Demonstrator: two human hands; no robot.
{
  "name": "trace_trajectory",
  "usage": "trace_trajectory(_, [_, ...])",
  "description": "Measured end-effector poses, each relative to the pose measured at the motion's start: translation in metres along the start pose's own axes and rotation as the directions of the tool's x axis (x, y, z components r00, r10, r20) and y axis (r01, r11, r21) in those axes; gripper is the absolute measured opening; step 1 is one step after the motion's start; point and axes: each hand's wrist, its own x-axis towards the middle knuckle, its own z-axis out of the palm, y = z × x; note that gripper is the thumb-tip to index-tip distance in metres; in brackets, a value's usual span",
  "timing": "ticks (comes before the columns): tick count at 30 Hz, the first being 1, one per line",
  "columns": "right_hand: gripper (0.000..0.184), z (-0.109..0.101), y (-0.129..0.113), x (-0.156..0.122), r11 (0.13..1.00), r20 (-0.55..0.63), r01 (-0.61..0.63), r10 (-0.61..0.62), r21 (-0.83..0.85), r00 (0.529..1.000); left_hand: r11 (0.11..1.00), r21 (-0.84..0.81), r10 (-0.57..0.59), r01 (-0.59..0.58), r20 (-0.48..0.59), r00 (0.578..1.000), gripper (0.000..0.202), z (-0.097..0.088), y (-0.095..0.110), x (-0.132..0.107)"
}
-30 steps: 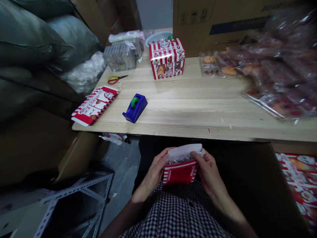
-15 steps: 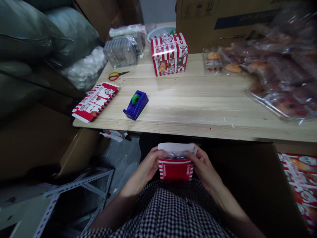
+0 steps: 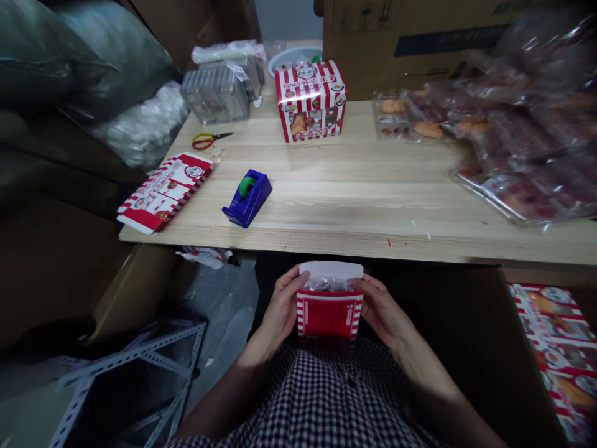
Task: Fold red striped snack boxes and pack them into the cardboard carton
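Over my lap, below the table's front edge, I hold a red-and-white striped cardboard box (image 3: 329, 317). Its white flap (image 3: 331, 270) stands up at the far side, and clear plastic (image 3: 329, 285) shows in the opening. My left hand (image 3: 283, 303) grips the box's left side, thumb at the rim. On the opposite side my right hand (image 3: 379, 303) is closed round the edge, its thumb by the opening. What lies deeper inside the box is hidden.
On the wooden table (image 3: 326, 193) are a blue tape dispenser (image 3: 249, 198), scissors (image 3: 209, 140), a flattened box (image 3: 165, 191), an assembled box (image 3: 311, 102) and clear plastic cases (image 3: 217, 93). Plastic-wrapped packs (image 3: 527, 143) pile up at right. More printed boxes (image 3: 557, 342) lie lower right.
The box in my hands has tipped so that more of its red face shows, and the white flap stands higher. The view has shifted slightly; the table things stay put.
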Motion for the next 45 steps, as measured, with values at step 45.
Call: trace_trajectory(45, [0.025, -0.026, -0.016, 0.046, 0.596, 0.636, 0.606, -0.198, -0.526, 0.746, 0.535, 0.684, -0.015, -0.496, 0.595, 0.804, 0.034, -0.041, 0.045, 0.036])
